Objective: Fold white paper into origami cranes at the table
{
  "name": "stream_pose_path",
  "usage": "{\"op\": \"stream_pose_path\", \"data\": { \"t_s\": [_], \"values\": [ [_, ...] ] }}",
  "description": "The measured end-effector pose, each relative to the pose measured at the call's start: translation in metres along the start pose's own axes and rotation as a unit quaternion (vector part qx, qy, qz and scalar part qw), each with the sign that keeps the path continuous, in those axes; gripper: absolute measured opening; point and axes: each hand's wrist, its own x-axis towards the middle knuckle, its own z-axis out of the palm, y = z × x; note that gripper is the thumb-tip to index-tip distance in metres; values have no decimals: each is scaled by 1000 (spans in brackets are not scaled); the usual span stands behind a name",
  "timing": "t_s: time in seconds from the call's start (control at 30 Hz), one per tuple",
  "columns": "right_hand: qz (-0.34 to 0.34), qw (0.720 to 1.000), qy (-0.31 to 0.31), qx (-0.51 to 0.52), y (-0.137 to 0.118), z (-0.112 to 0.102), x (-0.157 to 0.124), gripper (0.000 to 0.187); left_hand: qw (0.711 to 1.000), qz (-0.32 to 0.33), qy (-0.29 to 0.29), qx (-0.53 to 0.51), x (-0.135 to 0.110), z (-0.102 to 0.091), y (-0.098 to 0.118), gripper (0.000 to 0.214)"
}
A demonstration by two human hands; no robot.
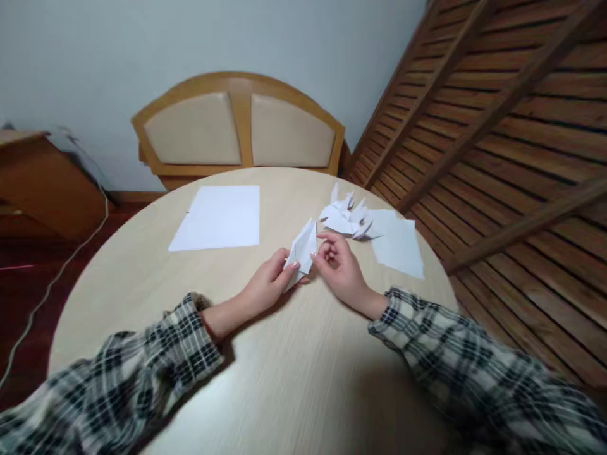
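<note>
A partly folded white paper piece [303, 248] stands just above the round pale wooden table [284, 379], held between both hands. My left hand [268, 285] pinches its lower left edge with closed fingers. My right hand [339, 265] grips its right side with curled fingers. Both sleeves are checked flannel.
A flat white sheet stack [218, 218] lies at the table's far left. Several finished folded paper figures [348, 216] sit beside loose sheets [401, 246] at the far right. A padded wooden chair back [239, 126] stands behind the table. Slatted wood panels [512, 158] lean on the right. A cable [52, 284] runs across the floor on the left.
</note>
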Motion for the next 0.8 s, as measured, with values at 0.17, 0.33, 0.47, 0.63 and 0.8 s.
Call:
{"op": "stream_pose_path", "data": {
  "t_s": [0.17, 0.33, 0.47, 0.63, 0.8],
  "values": [
    [4, 1000, 0, -3, -4, 1, 0, 26, 1000, -5, -5, -14, -1, -1, 1, 20],
    [16, 1000, -4, -15, -6, 0, 0, 16, 999, -20, -13, -42, -2, -1, -3, 24],
    [7, 999, 4, -48, -7, -2, 2, 6, 999, -16, -14, -39, -3, -2, -4, 25],
    [-49, 993, 15, -109, -10, -5, 3, 12, 1000, -8, -7, 24, -2, -4, -1, 29],
    [-129, 984, 17, -125, -9, -6, 1, 12, 998, 14, -9, 55, -1, -4, -1, 30]
  ]
}}
